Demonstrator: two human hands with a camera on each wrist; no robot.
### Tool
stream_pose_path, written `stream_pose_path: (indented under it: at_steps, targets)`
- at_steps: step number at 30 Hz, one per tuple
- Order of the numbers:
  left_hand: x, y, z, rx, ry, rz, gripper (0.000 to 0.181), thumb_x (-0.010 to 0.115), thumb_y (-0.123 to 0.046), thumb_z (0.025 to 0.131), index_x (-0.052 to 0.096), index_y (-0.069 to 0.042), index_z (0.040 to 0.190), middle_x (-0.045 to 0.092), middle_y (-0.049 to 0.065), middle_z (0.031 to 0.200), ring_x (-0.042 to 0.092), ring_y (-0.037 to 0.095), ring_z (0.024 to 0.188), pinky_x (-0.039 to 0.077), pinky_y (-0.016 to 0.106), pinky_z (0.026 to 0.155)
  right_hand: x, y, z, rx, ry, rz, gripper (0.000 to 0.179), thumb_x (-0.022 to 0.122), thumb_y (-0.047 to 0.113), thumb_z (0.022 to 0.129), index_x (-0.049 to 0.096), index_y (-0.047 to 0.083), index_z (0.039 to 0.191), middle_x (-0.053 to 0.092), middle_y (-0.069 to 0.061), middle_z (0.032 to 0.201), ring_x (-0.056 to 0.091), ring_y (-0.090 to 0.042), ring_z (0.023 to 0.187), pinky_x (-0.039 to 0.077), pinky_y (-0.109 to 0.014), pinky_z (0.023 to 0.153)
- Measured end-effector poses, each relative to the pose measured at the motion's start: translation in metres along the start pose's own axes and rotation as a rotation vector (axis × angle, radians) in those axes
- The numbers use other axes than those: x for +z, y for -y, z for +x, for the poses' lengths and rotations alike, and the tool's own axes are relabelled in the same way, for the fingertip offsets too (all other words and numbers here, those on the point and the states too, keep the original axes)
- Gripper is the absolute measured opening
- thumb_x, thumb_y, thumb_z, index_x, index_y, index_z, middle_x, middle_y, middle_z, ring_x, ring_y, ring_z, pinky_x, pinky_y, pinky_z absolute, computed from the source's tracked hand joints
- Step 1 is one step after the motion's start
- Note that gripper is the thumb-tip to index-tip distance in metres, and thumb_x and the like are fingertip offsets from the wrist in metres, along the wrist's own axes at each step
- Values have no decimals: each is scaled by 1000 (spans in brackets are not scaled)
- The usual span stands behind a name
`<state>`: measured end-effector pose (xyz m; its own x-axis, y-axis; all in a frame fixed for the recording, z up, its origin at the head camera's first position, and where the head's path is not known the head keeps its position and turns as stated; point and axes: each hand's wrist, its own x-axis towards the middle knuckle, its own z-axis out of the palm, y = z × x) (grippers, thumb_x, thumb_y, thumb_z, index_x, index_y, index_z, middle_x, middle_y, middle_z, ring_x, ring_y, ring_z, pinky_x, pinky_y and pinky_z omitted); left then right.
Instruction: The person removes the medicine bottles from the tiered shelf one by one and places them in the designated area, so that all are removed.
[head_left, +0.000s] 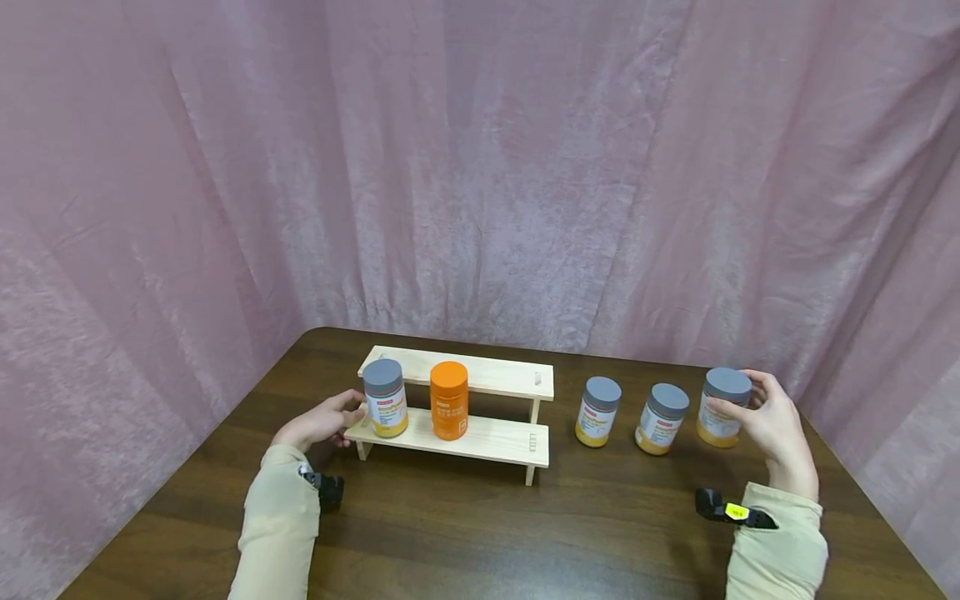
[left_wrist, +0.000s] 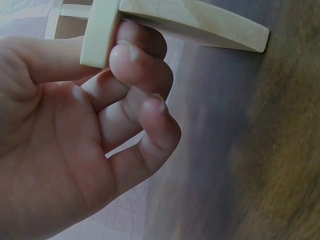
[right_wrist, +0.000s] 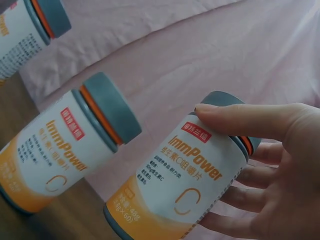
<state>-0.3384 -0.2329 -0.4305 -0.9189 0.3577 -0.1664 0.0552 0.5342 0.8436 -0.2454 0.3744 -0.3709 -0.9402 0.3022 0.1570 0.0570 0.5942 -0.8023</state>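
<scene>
My left hand [head_left: 324, 421] grips the left end of the lower board of a two-tier wooden shelf [head_left: 495, 442]. In the left wrist view its fingers curl under the board [left_wrist: 100, 35], with the thumb on the other side. At the far right, my right hand [head_left: 772, 421] holds a vitamin bottle [head_left: 722, 421] with a grey cap and a white and yellow label. The right wrist view shows the thumb across the front of that bottle [right_wrist: 175, 170] near its cap, fingers behind. Whether it touches the table cannot be told.
On the lower board stand a grey-capped bottle [head_left: 387, 408] and an orange bottle [head_left: 450, 404]. Two more grey-capped bottles, one nearer the shelf [head_left: 597, 414] and one in the middle [head_left: 660, 423], stand on the brown table [head_left: 600, 533]. A pink curtain [head_left: 510, 167] hangs behind.
</scene>
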Motion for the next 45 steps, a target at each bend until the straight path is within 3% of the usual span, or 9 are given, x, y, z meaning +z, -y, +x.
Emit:
stream_pose_path:
  at_steps: [3, 6, 16, 24, 28, 35, 39, 42, 45]
  targets:
    - [0, 1, 2, -2, -2, -7, 36, 46, -19, 102, 39, 2, 131, 51, 3, 73, 53, 13, 59, 46, 28, 58, 2, -3, 1, -2, 19, -5, 82, 74, 25, 86, 25, -3, 145, 40, -31, 143, 51, -27, 118, 41, -47, 94]
    - [2, 2, 3, 3, 2, -13, 36, 45, -19, 102, 38, 2, 130, 50, 2, 70, 53, 12, 58, 46, 27, 57, 2, -7, 0, 18, 31, -13, 82, 73, 26, 86, 24, -4, 145, 36, -35, 144, 39, -48, 130, 39, -57, 97]
    - [5, 2, 2, 3, 19, -26, 39, 46, -19, 102, 37, 3, 133, 51, 3, 73, 53, 13, 59, 47, 27, 57, -8, -24, -7, 109, 84, -56, 90, 73, 33, 85, 21, -4, 149, 23, -37, 151, 25, -56, 137, 28, -67, 106]
    - [3, 0, 3, 0, 25, -33, 37, 45, -16, 101, 37, 4, 131, 51, 1, 69, 53, 12, 58, 47, 25, 56, -11, -42, -7, 121, 86, -43, 89, 71, 37, 87, 21, -5, 149, 32, -34, 145, 40, -44, 123, 42, -49, 93]
    - [4, -1, 3, 8, 32, -33, 37, 45, -16, 101, 36, 5, 130, 50, 0, 66, 53, 11, 57, 47, 25, 55, -11, -48, -5, 127, 96, -13, 91, 71, 36, 88, 18, -3, 151, 32, -32, 147, 42, -38, 121, 41, -41, 90]
    - [4, -2, 6, 5, 23, -29, 37, 45, -18, 102, 37, 3, 131, 50, 1, 68, 53, 12, 58, 47, 26, 56, -10, -52, -3, 96, 73, 24, 90, 74, 32, 86, 21, -2, 150, 29, -34, 148, 37, -43, 127, 36, -54, 98]
    - [3, 0, 6, -5, 19, -36, 37, 46, -20, 102, 38, 2, 131, 50, 1, 69, 53, 12, 58, 46, 26, 57, -9, -53, -2, 87, 57, 14, 87, 74, 29, 85, 24, 1, 150, 33, -31, 149, 46, -19, 113, 36, -47, 97]
    - [1, 1, 3, -14, 18, -34, 39, 46, -21, 102, 37, 2, 132, 50, 2, 72, 52, 13, 58, 46, 27, 57, -6, -54, 0, 81, 57, 37, 84, 74, 27, 86, 26, 4, 151, 33, -29, 150, 41, 2, 103, 36, -39, 97]
    - [0, 0, -1, -25, 11, -31, 40, 47, -22, 102, 37, 1, 133, 50, 3, 74, 52, 14, 59, 46, 28, 58, -2, -53, 2, 65, 44, 48, 83, 74, 24, 86, 26, 3, 151, 34, -28, 149, 35, 12, 97, 35, -29, 93]
